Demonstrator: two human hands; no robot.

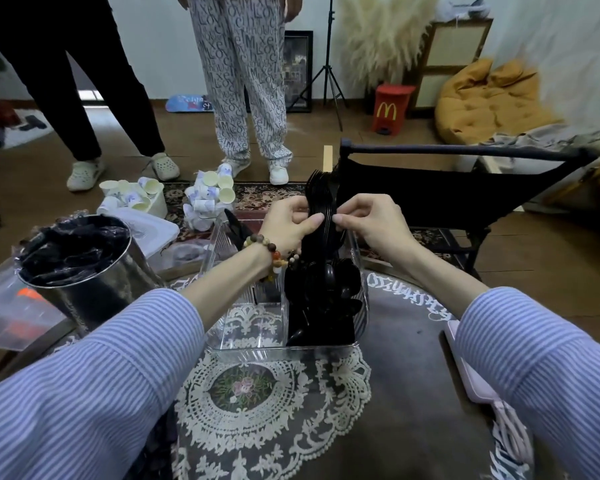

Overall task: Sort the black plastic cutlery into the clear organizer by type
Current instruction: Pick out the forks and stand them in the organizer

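Round worktop [413,358] under white lace doily. Clear ribbed plastic organizer [250,351] on it; right compartment packed with glossy black spoons [329,292]. Above it, left hand [286,225] and right hand [368,221] pinch an upright bundle of black forks [321,199], probably tines up, fingers clamped on handles.

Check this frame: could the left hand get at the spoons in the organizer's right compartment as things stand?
Probably not yet: the left hand and right hand both grip the bundle of forks above the spoons, though the organizer is open-topped.
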